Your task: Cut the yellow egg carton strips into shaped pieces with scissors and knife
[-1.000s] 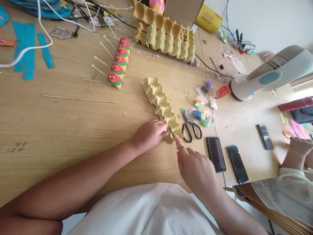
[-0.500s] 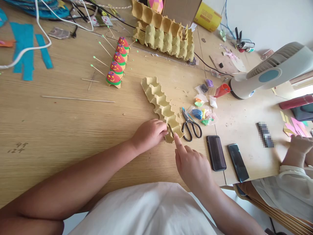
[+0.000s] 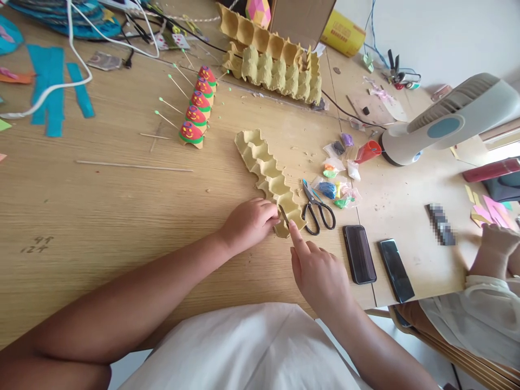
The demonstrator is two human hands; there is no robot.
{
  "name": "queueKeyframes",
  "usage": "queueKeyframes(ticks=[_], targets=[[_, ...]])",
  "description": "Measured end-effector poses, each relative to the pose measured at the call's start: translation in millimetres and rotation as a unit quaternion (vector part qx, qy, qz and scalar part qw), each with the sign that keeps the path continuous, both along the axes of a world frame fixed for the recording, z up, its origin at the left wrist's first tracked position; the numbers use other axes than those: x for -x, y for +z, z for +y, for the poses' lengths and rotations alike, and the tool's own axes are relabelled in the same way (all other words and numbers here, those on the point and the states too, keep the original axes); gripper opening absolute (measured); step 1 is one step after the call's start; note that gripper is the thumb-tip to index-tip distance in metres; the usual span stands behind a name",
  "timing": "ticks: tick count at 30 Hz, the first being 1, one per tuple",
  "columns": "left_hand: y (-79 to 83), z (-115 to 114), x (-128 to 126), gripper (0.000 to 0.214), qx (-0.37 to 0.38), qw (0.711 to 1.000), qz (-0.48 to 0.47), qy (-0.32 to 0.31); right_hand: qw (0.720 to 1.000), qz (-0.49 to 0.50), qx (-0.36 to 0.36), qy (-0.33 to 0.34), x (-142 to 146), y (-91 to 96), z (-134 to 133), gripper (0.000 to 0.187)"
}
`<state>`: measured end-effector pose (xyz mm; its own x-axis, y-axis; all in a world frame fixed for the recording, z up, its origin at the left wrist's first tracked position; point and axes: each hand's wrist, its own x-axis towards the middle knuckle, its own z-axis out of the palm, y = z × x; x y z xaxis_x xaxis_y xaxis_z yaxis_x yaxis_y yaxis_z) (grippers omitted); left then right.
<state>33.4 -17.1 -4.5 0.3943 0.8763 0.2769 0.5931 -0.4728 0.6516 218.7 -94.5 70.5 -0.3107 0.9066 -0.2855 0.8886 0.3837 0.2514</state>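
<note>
A strip of pale egg carton [image 3: 268, 168], its cups facing up, lies slanting on the table in front of me. My left hand [image 3: 251, 223] is closed on the left edge of its near end. Over the nearest cups, a small knife [image 3: 283, 214] points away from me, its blade touching the carton. My right hand [image 3: 323, 273] is closed round the knife's handle, which the palm mostly hides, with the index finger stretched along its back. Black-handled scissors [image 3: 314, 206] lie just right of the strip.
Painted carton cups [image 3: 196, 108] with green-tipped sticks stand at back left. More egg cartons [image 3: 280, 67] lie behind. To the right are bags of coloured clay [image 3: 328, 188], a fan [image 3: 447, 122], two phones [image 3: 359, 254] and another person's hand [image 3: 498, 238].
The view has shifted slightly, so things at the left appear a little farther right. Both hands, the knife and the carton strip stay nearly in place.
</note>
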Motion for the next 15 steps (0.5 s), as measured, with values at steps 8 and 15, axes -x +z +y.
queueKeyframes(ticks=[8,15], targets=[[-1.7,-0.2,0.3,0.017,-0.010,1.000,0.000,-0.002,1.000,-0.016,-0.016,-0.001,-1.6,-1.1,-5.7,0.058],[-1.2,-0.1,0.0,0.017,-0.012,1.000,0.006,-0.004,1.000,0.002,-0.015,0.007,-7.7,-2.8,-8.1,0.059]])
